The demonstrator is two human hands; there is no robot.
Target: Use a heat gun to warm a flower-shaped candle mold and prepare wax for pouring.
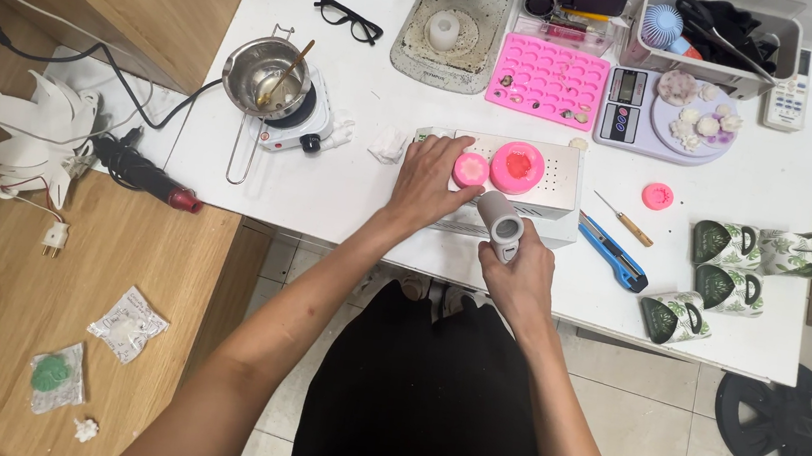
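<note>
A person stands at a white table (pixel 349 192), both hands over a white perforated box (pixel 557 179) near its front edge. The left hand (pixel 428 182) lies flat on the box top, fingers spread, fingertips touching a small pink silicone mould (pixel 470 169). Just right of it sits a larger pink round mould (pixel 517 166). The right hand (pixel 520 275) is clamped around a grey handheld tool (pixel 500 221), its rounded head aimed at the moulds.

Right of the box lie a blue utility knife (pixel 614 255) and a wooden-handled awl (pixel 625 220). Farther back stand a pink tray mould (pixel 548 80) and a kitchen scale (pixel 664 114) bearing pale cast pieces. To the left, a steel pot (pixel 263 77) rests on a small hot plate, with black glasses (pixel 347 19) beyond. Green-patterned mugs (pixel 729 267) lie at the far right.
</note>
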